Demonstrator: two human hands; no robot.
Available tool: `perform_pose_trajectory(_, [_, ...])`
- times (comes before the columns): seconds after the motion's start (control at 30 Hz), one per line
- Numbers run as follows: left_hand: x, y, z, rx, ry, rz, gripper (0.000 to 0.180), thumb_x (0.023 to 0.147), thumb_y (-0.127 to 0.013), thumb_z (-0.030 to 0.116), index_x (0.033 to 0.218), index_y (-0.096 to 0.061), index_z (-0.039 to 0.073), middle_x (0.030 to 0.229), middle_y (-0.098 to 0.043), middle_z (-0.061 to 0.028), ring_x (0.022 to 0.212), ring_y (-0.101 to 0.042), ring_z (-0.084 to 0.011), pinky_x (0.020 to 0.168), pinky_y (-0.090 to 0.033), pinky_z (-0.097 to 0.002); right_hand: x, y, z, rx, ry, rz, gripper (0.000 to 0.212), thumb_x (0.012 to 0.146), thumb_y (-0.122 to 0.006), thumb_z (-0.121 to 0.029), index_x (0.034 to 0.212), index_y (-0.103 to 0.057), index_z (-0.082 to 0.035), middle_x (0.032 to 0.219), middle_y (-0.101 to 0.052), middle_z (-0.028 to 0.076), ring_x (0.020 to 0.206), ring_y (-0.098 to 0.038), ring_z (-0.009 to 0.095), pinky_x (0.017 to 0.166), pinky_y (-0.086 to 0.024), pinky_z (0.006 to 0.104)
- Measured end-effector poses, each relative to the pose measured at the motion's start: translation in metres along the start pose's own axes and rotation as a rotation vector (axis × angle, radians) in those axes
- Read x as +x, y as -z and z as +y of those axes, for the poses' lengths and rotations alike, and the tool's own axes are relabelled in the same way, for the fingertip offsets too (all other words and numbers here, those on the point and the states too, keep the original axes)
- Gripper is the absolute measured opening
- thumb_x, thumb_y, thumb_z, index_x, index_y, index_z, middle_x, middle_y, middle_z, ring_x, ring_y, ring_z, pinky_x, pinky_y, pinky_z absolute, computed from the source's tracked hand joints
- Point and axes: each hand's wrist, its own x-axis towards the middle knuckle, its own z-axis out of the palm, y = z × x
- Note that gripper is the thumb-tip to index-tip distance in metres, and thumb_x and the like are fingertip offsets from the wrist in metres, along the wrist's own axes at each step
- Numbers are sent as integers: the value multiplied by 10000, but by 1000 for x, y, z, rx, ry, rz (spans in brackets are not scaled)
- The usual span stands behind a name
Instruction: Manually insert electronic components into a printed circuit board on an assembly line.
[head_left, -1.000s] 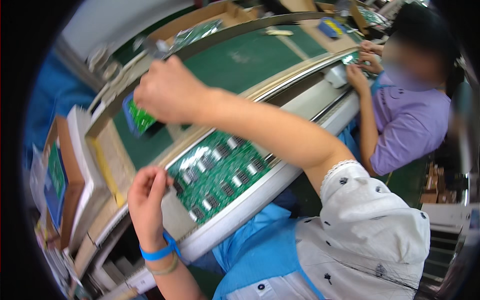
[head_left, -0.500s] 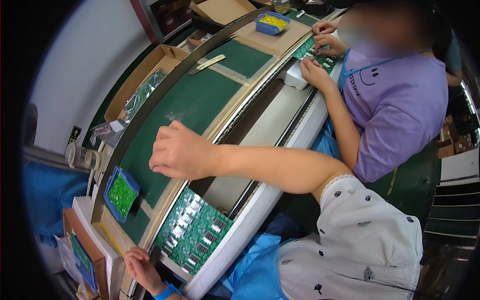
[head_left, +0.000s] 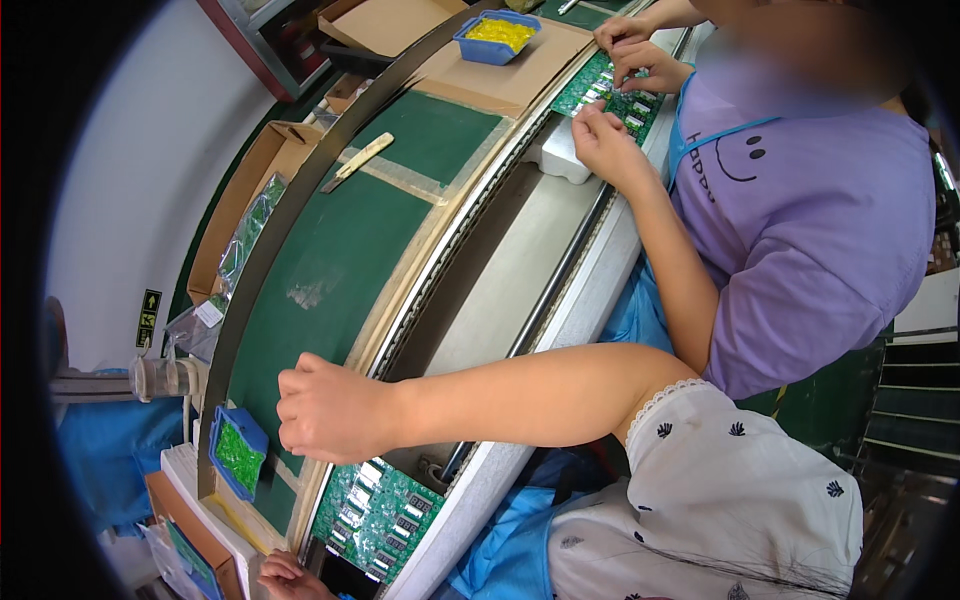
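My right hand [head_left: 338, 408] hovers above the border between the green work surface and the rail track, its fingers curled under. Whatever they hold, if anything, is hidden beneath the hand. Just below it, a green circuit board [head_left: 375, 520] with several black display parts and white parts lies across the rails. Near that board's lower left corner is my left hand [head_left: 285, 577], partly cut off by the picture's lower edge. Its fingers are bent together, and nothing nameable shows in them. A blue bin [head_left: 262, 440] of small green parts stands left of my right hand.
A co-worker in a purple top [head_left: 800, 230] works at the upper right, hands over another circuit board [head_left: 640, 108]. On the green surface [head_left: 330, 260] lies a utility knife [head_left: 360, 160]. Farther back is a blue bin of yellow parts [head_left: 497, 38]. A raised dark edge [head_left: 262, 262] borders the surface.
The view has shifted, so my hands and the near board sit lower in the picture. My right hand has come slightly closer to the board, fingers still curled.
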Motion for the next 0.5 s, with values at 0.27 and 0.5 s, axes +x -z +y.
perform_pose_trajectory(0.27, [1,3,-3,28,35,21,497,1032,-307,400,621,-323,121,596,-252,3,562,-230,-117,553,-227,-268,-2,-4,2,44,-19,-8,131,742,-682,-220,660,-643,-125,699,-580,-14,849,-524,197,751,-361,362])
perform_pose_trajectory(0.5, [0,-2,-2,101,-3,38,487,1034,-294,403,640,-332,119,611,-263,2,566,-237,-121,542,-227,-267,-5,-9,2,72,-45,-67,129,754,-670,-215,666,-651,-123,700,-590,-8,846,-524,204,749,-363,367])
